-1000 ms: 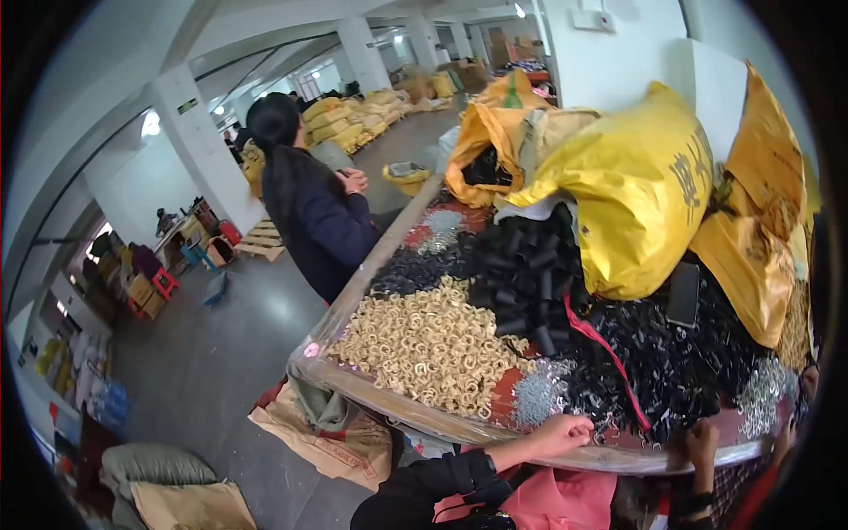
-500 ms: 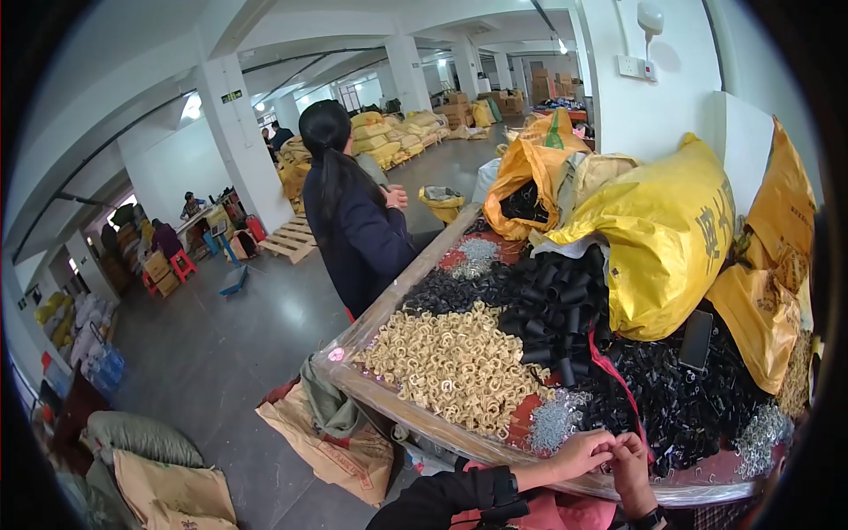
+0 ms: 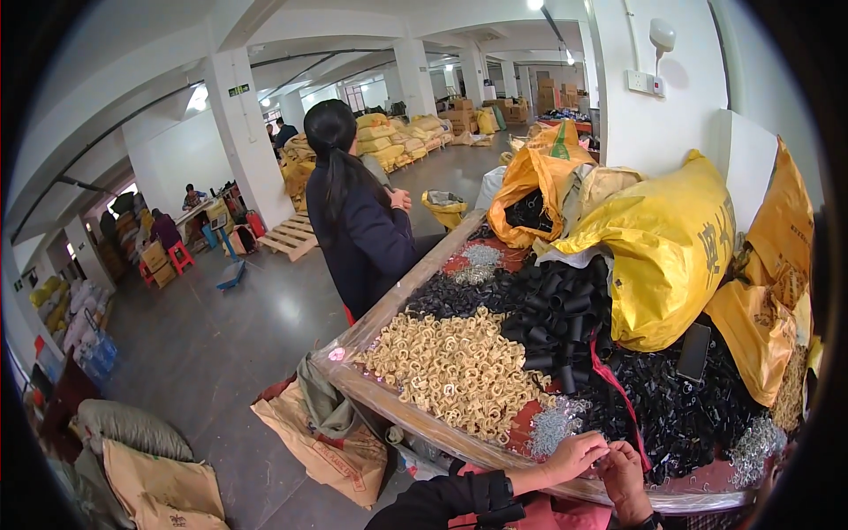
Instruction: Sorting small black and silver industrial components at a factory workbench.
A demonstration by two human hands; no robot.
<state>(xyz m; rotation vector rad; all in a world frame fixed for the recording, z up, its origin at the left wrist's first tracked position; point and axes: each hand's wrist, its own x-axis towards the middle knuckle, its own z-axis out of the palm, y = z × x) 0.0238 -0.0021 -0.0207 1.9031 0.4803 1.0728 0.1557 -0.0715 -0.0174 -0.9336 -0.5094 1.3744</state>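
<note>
Hands meet at the counter (image 3: 415, 415) edge beside the tan rings (image 3: 455, 371): left hand (image 3: 574, 457) and right hand (image 3: 625, 477) pinch something tiny (hidden), probably light, stiff, best held by fingertips.

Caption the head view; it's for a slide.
Both hands, left hand and right hand, meet at the table's near edge beside beige rings.

A big yellow sack (image 3: 671, 252) with red print lies on the table, orange sacks (image 3: 530, 181) behind it. Brown paper bags (image 3: 322, 446) sit on the floor. A small green sign (image 3: 238, 89), perhaps lit, hangs on the pillar.
</note>
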